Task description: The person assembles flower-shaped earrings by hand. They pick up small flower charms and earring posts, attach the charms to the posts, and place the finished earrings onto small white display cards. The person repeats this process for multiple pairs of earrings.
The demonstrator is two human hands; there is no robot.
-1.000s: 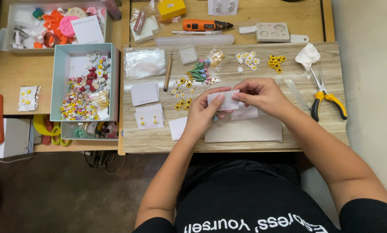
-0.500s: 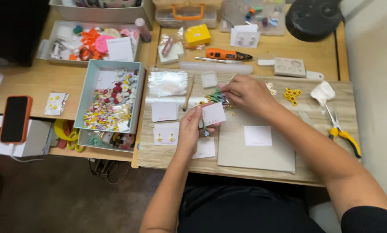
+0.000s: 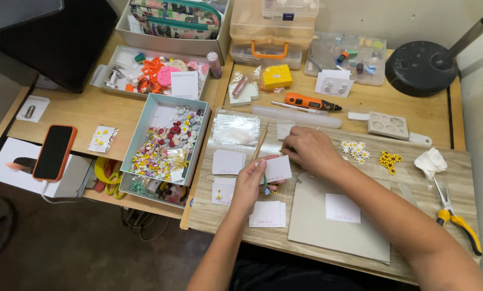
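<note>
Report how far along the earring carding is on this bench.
Done: one card with a small flower lies by the card piles. In hand: the left hand holds a white card while the right hand reaches behind it. Left: blank cards, loose daisies and yellow flowers.

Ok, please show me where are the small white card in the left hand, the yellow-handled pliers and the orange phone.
small white card (image 3: pixel 278 168), head view, middle of its face.
yellow-handled pliers (image 3: pixel 464 229), head view, on one yellow handle.
orange phone (image 3: pixel 54 152), head view, middle of the dark screen.
</note>
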